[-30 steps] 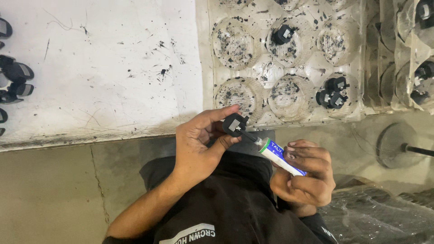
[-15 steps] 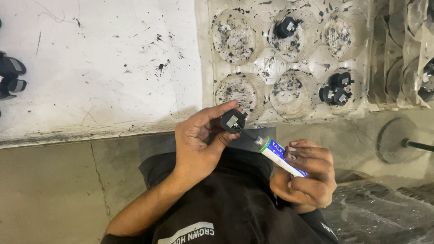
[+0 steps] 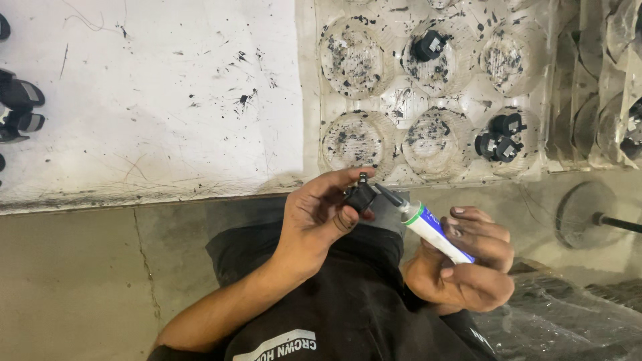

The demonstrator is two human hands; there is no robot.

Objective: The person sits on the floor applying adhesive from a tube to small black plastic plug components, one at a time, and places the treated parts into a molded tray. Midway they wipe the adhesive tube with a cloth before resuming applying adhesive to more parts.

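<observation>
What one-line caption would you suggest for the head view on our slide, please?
Left hand pinches a small black part while right hand aims a glue tube nozzle at it.

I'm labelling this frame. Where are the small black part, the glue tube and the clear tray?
small black part [image 3: 361,196], head view, its round body.
glue tube [image 3: 438,232], head view, its blue-and-white barrel.
clear tray [image 3: 403,103], head view, bare web between cups.

Small black part [image 3: 361,196], nozzle-touched tube [image 3: 435,230]
</observation>
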